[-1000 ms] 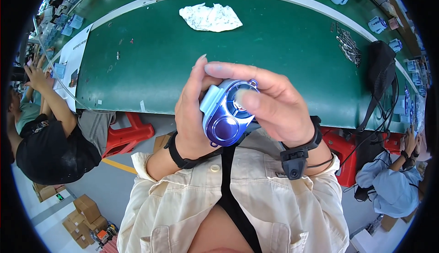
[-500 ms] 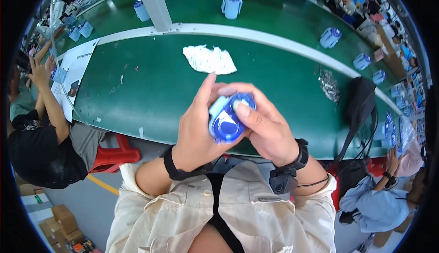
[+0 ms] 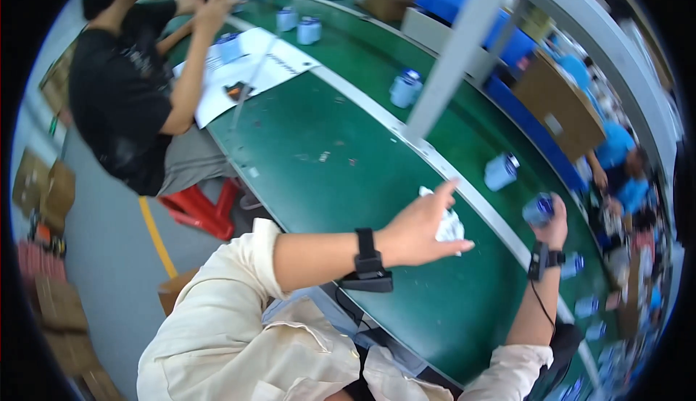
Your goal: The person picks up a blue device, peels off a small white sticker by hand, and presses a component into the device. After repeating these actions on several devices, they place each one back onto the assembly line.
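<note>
My right hand is stretched out over the far strip of the table, its fingers wrapped round a small light-blue container with a dark-blue top. Closer in, my left hand is open, thumb and fingers spread and nothing in them. It hovers at a crumpled white cloth and partly hides it; whether they touch I cannot tell. A similar light-blue container stands on the far strip, to the left of my right hand. Another one stands further left, beside the metal post.
A grey metal post rises from the white rail dividing the green table. At the left a person in black sits on a red stool by a white sheet. A cardboard box stands across the table.
My hands have parted. The right one has carried the container out over the rail to the far right; the left has let go and opened. The view has swung left.
</note>
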The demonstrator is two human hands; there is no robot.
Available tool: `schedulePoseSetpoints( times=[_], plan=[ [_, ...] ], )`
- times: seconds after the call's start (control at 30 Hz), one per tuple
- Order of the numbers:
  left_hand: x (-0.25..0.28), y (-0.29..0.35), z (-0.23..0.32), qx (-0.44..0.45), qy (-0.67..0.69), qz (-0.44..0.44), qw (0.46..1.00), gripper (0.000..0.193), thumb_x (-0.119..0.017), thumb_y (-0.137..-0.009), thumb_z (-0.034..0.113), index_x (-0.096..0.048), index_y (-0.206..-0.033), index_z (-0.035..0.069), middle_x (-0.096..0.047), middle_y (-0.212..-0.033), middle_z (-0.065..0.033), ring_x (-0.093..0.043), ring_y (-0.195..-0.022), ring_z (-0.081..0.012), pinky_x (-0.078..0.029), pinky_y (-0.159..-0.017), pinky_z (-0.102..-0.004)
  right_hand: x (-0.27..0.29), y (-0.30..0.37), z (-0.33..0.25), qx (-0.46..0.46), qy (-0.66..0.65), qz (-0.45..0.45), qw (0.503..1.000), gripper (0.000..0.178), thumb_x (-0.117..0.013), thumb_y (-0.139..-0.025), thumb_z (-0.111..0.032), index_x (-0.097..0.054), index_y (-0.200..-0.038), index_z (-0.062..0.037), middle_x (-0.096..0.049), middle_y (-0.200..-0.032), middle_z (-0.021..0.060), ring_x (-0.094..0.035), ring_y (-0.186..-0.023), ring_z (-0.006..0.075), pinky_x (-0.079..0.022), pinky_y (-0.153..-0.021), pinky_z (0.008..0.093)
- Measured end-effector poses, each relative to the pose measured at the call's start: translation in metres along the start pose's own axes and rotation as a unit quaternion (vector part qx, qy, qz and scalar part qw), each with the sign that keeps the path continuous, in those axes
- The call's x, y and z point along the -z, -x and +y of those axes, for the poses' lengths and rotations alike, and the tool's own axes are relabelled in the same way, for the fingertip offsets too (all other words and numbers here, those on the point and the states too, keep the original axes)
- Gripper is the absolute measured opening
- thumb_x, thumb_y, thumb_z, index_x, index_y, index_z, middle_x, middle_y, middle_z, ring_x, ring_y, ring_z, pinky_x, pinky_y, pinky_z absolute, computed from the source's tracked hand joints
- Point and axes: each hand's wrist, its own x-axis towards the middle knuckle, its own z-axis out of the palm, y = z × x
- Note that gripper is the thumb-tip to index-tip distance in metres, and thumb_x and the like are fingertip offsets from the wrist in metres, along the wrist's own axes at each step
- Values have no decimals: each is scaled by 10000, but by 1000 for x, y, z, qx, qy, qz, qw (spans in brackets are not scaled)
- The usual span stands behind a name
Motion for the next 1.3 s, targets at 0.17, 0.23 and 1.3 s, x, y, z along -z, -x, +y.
schedulePoseSetpoints(
  times=[0.17,0.23,1.3],
  plan=[
    [1,6,0,-12,-13,17,1000,952,-754,-785,331,-172,-1427,-63,-523,-1174,-272,-528,-1103,-386,-440,-944,-437,46,-61,35,148,310,8,939,331,-534,-969,-313,-630,-1132,-41,-643,-1035,74,-617,-921,196,-474,-852,294],
    [0,9,1,-12,3,3,1000,942,-740,-798,324,-158,-1433,-56,-526,-1167,-262,-522,-1106,-382,-435,-948,-439,49,-67,35,111,299,19,948,366,-546,-960,-318,-638,-1131,-8,-650,-1048,97,-612,-934,208,-435,-900,280],
    [16,1,-3,-25,232,-182,955,1286,-928,-586,279,-80,-1506,-18,-360,-1425,-170,-396,-1306,-250,-311,-1102,-379,-205,200,-80,79,368,-391,840,889,-869,-620,-232,-427,-1357,-3,-560,-1240,141,-521,-1199,244,-388,-1032,371]
  ],
)
